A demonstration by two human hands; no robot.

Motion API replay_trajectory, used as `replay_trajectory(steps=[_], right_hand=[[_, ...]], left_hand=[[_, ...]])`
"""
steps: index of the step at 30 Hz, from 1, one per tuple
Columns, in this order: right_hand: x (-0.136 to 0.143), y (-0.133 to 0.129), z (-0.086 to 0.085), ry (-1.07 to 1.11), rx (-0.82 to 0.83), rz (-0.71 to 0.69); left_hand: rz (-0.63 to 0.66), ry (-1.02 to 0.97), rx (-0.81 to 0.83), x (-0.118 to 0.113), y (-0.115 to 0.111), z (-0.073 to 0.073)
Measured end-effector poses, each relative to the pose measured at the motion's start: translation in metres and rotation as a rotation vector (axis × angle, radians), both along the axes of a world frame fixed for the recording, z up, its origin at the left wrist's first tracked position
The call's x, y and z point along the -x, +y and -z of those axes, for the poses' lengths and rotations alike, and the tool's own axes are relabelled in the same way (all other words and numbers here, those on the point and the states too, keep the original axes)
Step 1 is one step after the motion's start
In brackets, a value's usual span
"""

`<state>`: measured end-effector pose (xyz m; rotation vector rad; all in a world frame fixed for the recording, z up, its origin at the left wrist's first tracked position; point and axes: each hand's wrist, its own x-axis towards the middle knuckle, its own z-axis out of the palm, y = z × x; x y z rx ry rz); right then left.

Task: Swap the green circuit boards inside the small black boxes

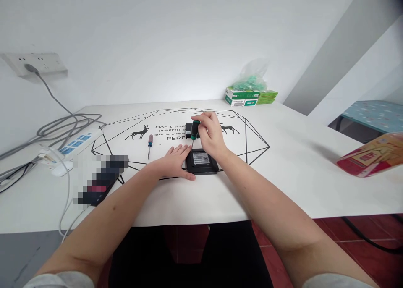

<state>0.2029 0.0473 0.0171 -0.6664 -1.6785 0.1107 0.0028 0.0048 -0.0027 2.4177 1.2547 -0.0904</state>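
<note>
A flat black square device (204, 167) with a white printed label lies on the table in front of me. My left hand (176, 161) is spread flat against its left side, fingers stretched out. In my right hand (210, 132) is a green-and-black screwdriver (194, 129), held upright with its handle in my fingers. Its shaft points down at the device's upper left corner; whether the tip sits in a screw is too small to tell. Behind the screwdriver is a small black object (188, 129) with a pale label, partly hidden. A second screwdriver (150, 143) with a red-and-blue handle lies left of my left hand.
At left are a white power strip (77, 143), tangled grey cables (63, 126) and a pixelated dark phone-like object (105, 179). Green-and-white boxes (242, 96) under a plastic bag (253, 76) stand by the wall. A red-and-yellow package (371, 158) is at right.
</note>
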Motion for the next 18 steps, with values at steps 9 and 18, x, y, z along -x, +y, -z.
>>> replay_trajectory(steps=[9, 18], right_hand=[[0.0031, 0.0016, 0.0033, 0.016, 0.175, 0.001], [0.0006, -0.0022, 0.0005, -0.025, 0.141, -0.021]], left_hand=[[-0.007, 0.001, -0.008, -0.0017, -0.0005, -0.0005], [-0.005, 0.024, -0.004, -0.0011, -0.0008, -0.0022]])
